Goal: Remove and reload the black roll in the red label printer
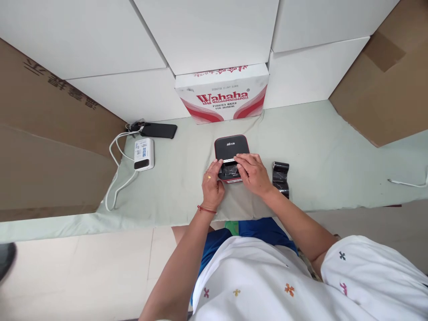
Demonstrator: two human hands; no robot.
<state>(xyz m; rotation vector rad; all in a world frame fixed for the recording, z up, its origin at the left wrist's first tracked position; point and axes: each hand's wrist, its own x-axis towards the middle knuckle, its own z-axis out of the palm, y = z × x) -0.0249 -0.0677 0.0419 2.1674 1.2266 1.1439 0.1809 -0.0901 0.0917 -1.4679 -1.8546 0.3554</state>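
Observation:
On the cloth-covered table in front of me sits a small black device with a red rim (pixel 232 143), which looks like a label printer. Its front compartment is exposed, and something dark and shiny (pixel 230 170) lies inside. A white strip (pixel 228 160) crosses the device above that compartment. My left hand (pixel 212 182) grips the near left corner, fingers closed against the edge. My right hand (pixel 253 173) closes over the right side, its fingertips at the strip's right end. What lies beneath those fingertips is hidden. Black shiny rolls, apparently ribbon (pixel 280 174), lie just right of my right hand.
Behind the device stands a white and red Wahaha water carton (pixel 223 100) against white boxes (pixel 214 33). A white power bank (pixel 144 154), a white cable (pixel 112 183) and a black phone (pixel 160 130) lie at left. Brown cardboard boxes (pixel 56 147) (pixel 384 89) flank the table.

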